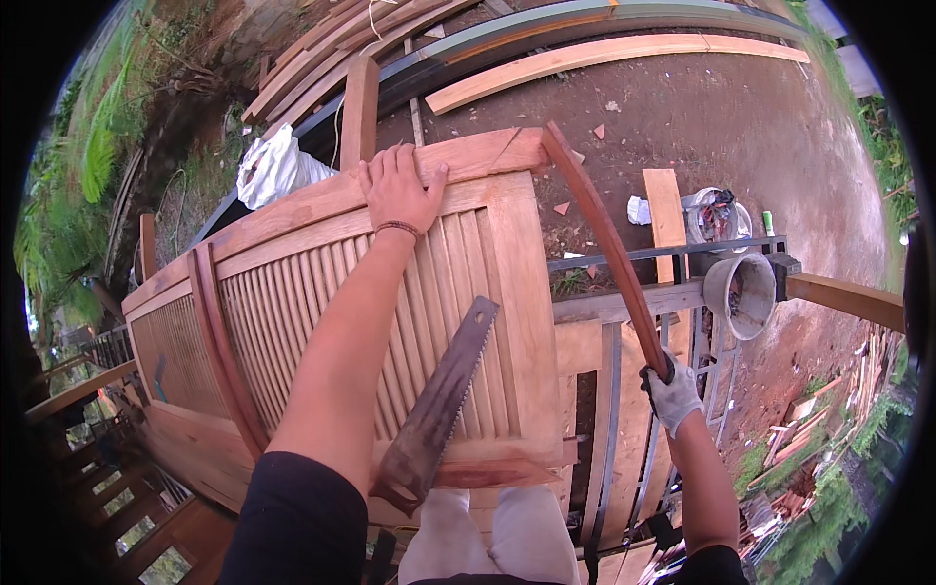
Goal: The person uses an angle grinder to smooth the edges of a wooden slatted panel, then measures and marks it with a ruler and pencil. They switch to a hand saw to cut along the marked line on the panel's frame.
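A wooden louvered door lies across supports in front of me. My left hand, bare with a bracelet at the wrist, rests on the door's far rail with its fingers spread. My right hand wears a grey and black glove and is closed around the near end of a long reddish wood strip. That strip slants away to the far right corner of the door, where its other end meets or overlaps the rail. A handsaw lies on the slats, its toothed edge toward the right.
Another reddish strip crosses the door at left. A short reddish piece lies along the near rail. Two buckets stand at right beside a metal frame. Long boards lie on the ground beyond; a white sack sits far left.
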Available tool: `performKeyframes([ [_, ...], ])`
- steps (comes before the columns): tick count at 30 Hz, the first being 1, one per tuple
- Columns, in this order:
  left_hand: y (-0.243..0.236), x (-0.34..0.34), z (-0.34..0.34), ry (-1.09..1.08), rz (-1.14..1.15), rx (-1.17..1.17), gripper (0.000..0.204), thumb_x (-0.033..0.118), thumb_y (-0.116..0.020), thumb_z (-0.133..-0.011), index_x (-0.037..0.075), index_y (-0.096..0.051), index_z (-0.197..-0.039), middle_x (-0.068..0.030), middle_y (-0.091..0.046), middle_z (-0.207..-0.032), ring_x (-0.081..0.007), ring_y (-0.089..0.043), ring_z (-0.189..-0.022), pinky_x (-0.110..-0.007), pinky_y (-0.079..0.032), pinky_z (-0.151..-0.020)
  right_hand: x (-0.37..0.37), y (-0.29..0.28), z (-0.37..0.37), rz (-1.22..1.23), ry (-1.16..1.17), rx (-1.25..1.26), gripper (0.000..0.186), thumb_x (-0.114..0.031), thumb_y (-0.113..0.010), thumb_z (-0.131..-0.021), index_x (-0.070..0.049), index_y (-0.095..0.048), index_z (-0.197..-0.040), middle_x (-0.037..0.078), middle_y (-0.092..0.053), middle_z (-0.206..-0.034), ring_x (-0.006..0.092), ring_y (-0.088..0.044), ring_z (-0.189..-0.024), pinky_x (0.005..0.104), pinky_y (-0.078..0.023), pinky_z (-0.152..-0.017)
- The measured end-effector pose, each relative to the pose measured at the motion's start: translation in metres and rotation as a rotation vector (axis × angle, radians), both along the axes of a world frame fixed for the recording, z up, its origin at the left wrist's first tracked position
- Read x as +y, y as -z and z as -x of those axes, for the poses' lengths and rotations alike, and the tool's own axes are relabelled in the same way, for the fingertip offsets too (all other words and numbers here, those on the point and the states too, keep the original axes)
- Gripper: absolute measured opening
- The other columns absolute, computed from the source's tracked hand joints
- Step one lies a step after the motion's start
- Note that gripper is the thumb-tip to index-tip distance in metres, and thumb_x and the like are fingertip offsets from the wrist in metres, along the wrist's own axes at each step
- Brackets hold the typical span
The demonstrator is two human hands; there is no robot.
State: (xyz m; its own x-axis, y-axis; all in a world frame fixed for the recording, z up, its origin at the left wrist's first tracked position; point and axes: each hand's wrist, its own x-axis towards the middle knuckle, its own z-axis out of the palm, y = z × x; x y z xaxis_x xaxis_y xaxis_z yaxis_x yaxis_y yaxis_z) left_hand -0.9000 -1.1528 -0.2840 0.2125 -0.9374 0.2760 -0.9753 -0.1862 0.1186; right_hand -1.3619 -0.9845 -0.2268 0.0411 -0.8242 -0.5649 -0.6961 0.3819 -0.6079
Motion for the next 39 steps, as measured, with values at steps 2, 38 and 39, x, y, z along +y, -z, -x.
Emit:
performKeyframes([
  [2,-0.002,-0.001,-0.003,0.002,-0.012,0.015,0.057,0.052,-0.056,-0.09,0.008,-0.055,-0.126,-0.0117,-0.057,-0.125,-0.028,-0.045,-0.126,-0.05,-0.022,-0.114,0.027,0.007,-0.002,-0.1,0.178,-0.116,0.017,-0.006,-0.061,-0.086,0.0,-0.063,-0.102,0.013,-0.067,-0.079,0.0211,-0.067,-0.074,0.0327,-0.051,-0.066],
  [38,-0.063,0.186,0.103,0.38,0.029,0.483,0.02,0.007,-0.083,-0.075,0.003,-0.071,-0.09,-0.01,-0.058,-0.095,-0.0203,-0.066,-0.078,-0.03,-0.056,-0.068,0.364,0.05,0.068,-0.351,0.405,0.115,0.036,-0.005,-0.059,-0.085,-0.003,-0.062,-0.121,0.013,-0.065,-0.069,0.0206,-0.064,-0.057,0.0363,-0.052,-0.054],
  [39,-0.058,0.194,0.102,0.285,0.044,0.531,0.019,0.006,-0.082,-0.075,0.002,-0.071,-0.09,-0.0096,-0.058,-0.096,-0.0191,-0.066,-0.079,-0.03,-0.056,-0.069,0.34,0.03,0.061,-0.343,0.381,0.117,0.034,-0.005,-0.06,-0.085,-0.002,-0.063,-0.119,0.015,-0.067,-0.073,0.0236,-0.066,-0.063,0.0373,-0.052,-0.06],
])
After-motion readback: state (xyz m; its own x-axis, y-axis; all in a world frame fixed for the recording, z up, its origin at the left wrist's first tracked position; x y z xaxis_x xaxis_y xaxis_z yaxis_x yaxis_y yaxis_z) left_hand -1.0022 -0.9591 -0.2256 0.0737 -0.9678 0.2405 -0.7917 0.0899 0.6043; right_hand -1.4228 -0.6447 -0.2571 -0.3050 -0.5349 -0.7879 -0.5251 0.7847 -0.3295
